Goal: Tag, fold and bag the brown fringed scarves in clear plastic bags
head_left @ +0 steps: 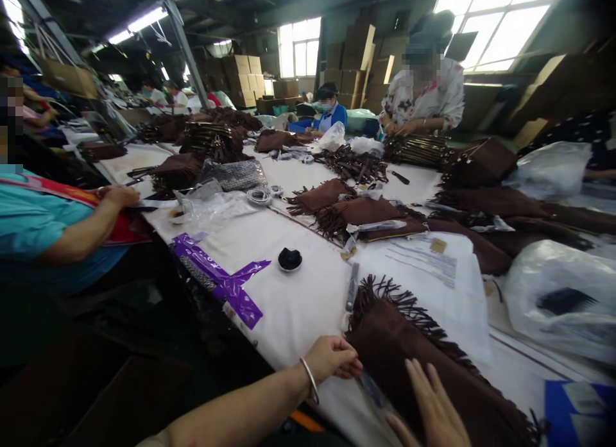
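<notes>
A brown fringed bag (423, 357) lies flat on the white table at the lower right, its fringe toward the far side. My left hand (333, 358), with a bangle at the wrist, is closed at the bag's near left corner; what its fingers pinch is too small to name. Beside it a clear plastic-wrapped strip (373, 392) runs along the bag's near edge. My right hand (433, 405) has its fingers spread over the bag's near part. Past the bag's far left corner lies another plastic-wrapped strip (353, 286).
A small bowl with black contents (289, 260) and purple tape (231, 283) are left of the bag. More brown bags (360, 216), a printed sheet (433, 261) and a plastic bag (553, 299) lie beyond. A person in teal (62, 222) works at left; others work across the table.
</notes>
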The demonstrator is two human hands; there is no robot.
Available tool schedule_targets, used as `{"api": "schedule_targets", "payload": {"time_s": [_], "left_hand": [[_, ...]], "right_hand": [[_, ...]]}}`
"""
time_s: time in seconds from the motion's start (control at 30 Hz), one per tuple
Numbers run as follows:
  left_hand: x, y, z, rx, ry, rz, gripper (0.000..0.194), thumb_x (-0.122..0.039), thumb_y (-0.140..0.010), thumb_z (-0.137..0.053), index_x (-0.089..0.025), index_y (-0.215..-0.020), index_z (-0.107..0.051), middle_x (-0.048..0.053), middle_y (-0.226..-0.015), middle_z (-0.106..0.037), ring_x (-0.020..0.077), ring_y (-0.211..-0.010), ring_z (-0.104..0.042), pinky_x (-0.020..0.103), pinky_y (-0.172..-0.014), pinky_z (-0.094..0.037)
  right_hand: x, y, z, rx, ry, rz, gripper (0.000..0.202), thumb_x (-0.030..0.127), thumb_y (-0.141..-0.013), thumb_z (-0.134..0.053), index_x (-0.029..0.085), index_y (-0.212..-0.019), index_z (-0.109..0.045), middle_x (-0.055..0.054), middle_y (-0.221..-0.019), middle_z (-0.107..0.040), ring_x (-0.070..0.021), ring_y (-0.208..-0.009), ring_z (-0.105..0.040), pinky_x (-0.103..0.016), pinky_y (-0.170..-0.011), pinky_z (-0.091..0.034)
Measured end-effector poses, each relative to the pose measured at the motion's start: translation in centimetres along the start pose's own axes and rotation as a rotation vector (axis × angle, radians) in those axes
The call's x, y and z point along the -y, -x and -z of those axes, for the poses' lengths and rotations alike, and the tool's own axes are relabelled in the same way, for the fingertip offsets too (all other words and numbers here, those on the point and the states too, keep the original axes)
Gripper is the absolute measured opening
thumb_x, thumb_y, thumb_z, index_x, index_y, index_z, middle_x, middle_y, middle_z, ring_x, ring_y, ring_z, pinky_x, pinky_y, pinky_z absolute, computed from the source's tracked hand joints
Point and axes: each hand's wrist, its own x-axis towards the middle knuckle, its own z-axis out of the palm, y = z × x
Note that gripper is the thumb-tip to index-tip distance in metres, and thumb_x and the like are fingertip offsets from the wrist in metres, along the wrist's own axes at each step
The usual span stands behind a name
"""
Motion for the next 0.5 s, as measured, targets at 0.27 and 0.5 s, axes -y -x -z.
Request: {"api": "schedule_targets", "payload": {"time_s": [0.27,0.5], "left_hand": [[0.6,1.3,1.7,-0.102,0.154,0.002,0.053,-0.055,-0.055,-0.077,-0.013,-0.080,-0.057,0.008,-0.075,-0.068,0.0202,-0.069,-0.067,0.034,-0.070,-0.050],[0.3,1.3,2.3,0.197,0.548,0.117,0.055,-0.053,-0.067,-0.075,-0.012,-0.101,-0.063,0.013,-0.104,-0.066,0.0213,-0.094,-0.064,0.034,-0.085,-0.048]], "right_hand": [[5.0,-4.7,-5.3,0.057,0.150,-0.003,0.079,0.001,-0.074,-0.039,0.019,-0.146,-0.013,-0.016,-0.143,-0.038,-0.0340,-0.131,-0.034,-0.052,-0.098,-0.041],[0.0,-5.0,-3.7,0.090,-0.048,0.081,0.081,-0.004,-0.070,-0.031,0.020,-0.146,-0.013,-0.010,-0.131,-0.054,-0.0192,-0.115,-0.055,-0.033,-0.094,-0.049]]}}
